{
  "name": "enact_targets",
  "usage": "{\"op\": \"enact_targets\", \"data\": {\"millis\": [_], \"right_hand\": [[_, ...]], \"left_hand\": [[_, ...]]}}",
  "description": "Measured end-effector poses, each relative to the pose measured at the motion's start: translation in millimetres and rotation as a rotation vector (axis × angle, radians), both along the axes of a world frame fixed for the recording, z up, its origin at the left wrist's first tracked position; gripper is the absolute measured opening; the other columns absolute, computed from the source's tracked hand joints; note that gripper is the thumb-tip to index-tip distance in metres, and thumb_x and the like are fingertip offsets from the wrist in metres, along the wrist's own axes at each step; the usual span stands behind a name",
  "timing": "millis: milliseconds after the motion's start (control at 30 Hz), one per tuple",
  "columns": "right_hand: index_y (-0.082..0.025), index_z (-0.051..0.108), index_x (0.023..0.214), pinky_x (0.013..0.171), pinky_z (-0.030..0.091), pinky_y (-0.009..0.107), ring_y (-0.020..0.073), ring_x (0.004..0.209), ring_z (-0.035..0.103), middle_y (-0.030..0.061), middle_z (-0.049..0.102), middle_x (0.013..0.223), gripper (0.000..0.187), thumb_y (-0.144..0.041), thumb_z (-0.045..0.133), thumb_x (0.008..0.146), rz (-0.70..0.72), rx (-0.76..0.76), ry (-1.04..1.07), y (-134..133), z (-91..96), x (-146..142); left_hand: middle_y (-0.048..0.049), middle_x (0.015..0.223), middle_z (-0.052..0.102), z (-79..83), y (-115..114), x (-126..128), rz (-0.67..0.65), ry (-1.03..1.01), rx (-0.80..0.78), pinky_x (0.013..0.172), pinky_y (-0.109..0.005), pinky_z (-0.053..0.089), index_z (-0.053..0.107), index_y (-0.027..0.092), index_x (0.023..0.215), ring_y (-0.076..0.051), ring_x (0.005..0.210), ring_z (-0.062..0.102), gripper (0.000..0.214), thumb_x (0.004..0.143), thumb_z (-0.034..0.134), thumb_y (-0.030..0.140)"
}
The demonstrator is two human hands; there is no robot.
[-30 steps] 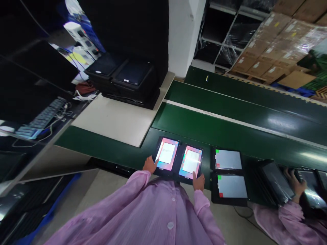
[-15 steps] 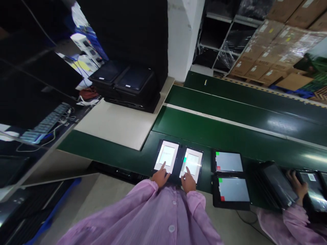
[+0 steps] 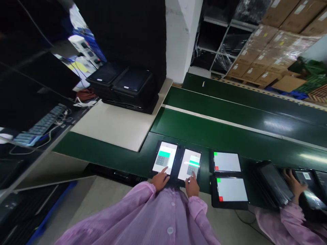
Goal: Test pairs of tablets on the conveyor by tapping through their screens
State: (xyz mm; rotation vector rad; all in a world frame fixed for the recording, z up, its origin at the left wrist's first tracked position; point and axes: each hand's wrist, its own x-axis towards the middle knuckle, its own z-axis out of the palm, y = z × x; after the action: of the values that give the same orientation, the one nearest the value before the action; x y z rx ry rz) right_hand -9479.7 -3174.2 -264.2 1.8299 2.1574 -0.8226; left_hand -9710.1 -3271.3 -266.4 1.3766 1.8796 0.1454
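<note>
Green conveyor belt [image 3: 230,131] runs wide beyond the fingertips, with a cream board [image 3: 114,124] lying on it further out and to the left, a stack of black trays [image 3: 125,85] at the board's far end. Cardboard boxes [image 3: 265,58] are piled well beyond the belt on the right.

Pink sleeves lead down to both hands at the belt's near edge. Two lit tablets lie side by side there, edges touching. The left tablet [image 3: 165,158] shows a green bar over a grey keypad; the left hand [image 3: 160,180] has its index finger stretched out, tip resting on the lower edge of that screen, the other fingers curled in, nothing grasped. The right tablet [image 3: 189,165] shows a similar layout; the right hand [image 3: 192,185] points the same way, index fingertip on the lower part of its screen, remaining fingers folded loosely, holding nothing.

Just right of the right hand's fingers lie two more tablets [image 3: 228,175] with pale grey screens, one beyond the other. Further right, a co-worker's hand [image 3: 293,182] rests on dark tablets.
</note>
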Motion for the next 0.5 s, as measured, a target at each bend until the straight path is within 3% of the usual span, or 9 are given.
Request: {"op": "enact_targets", "data": {"millis": [300,500], "right_hand": [[-0.022,0.065,0.091,0.082,0.056,0.03,0.0213,0.114,0.071,0.01,0.043,0.164,0.025,-0.033,0.045,0.101,-0.017,0.071,0.032,3,-0.7,10],[-0.021,0.066,0.089,0.079,0.057,0.033,0.0224,0.103,0.073,0.0118,0.046,0.162,0.025,-0.03,0.045,0.101,0.028,0.044,0.014,4,1.0,8]], "left_hand": [[-0.0111,0.168,0.042,8.7,7,-7,0.092,0.057,0.01,0.096,-0.041,0.055,0.063,0.022,0.095,-0.023,0.103,0.075,0.036,0.107,0.035,0.042],[-0.0118,0.164,0.047,8.3,14,-13,0.018,0.098,-0.018,0.094,-0.048,0.055,0.067,0.022,0.094,-0.03,0.112,0.069,0.039,0.106,0.034,0.04]]}}
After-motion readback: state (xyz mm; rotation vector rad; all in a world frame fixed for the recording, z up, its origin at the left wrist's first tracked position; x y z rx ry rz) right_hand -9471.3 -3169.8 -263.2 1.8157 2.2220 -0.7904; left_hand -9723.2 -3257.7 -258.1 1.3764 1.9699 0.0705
